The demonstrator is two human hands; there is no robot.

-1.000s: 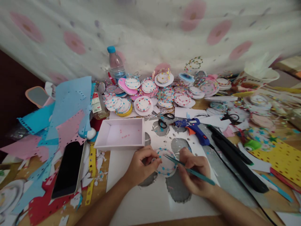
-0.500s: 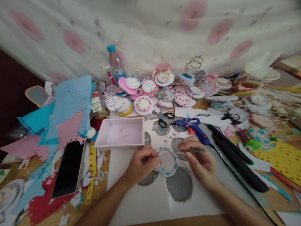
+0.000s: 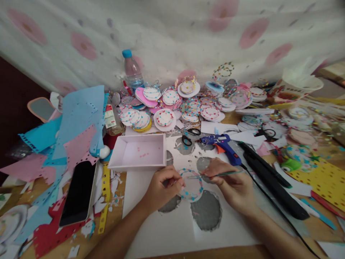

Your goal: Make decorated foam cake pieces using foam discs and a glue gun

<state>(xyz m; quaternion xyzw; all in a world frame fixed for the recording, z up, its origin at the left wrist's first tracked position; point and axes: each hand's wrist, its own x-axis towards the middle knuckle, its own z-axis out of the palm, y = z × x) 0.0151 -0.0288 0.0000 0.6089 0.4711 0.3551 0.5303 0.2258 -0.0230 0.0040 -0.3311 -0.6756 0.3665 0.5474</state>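
Note:
A pair of thin metal tweezers (image 3: 223, 174) is gripped by my right hand (image 3: 231, 183), its tips over a white disc (image 3: 192, 183). Blue and pink dots ring that disc, which lies above a white sheet (image 3: 161, 233) with dark round holes. My left hand (image 3: 165, 185) pinches at the disc's left edge; its fingertips are closed, and whether they hold the disc itself or something small there is unclear. Behind my left hand stands a shallow white box (image 3: 138, 167) with several small pink dots inside.
A blue glue gun (image 3: 226, 145), black scissors (image 3: 190, 136) and a black elongated tool (image 3: 275, 180) lie beyond and right of my hands. At left are a phone (image 3: 78, 194) and coloured paper scraps (image 3: 78, 126). Decorated discs (image 3: 165, 118) and a bottle (image 3: 133, 72) stand at the back.
My right hand has turned and lowered slightly, bringing the tweezer tips leftward over the disc. My left hand stays at the disc's left edge.

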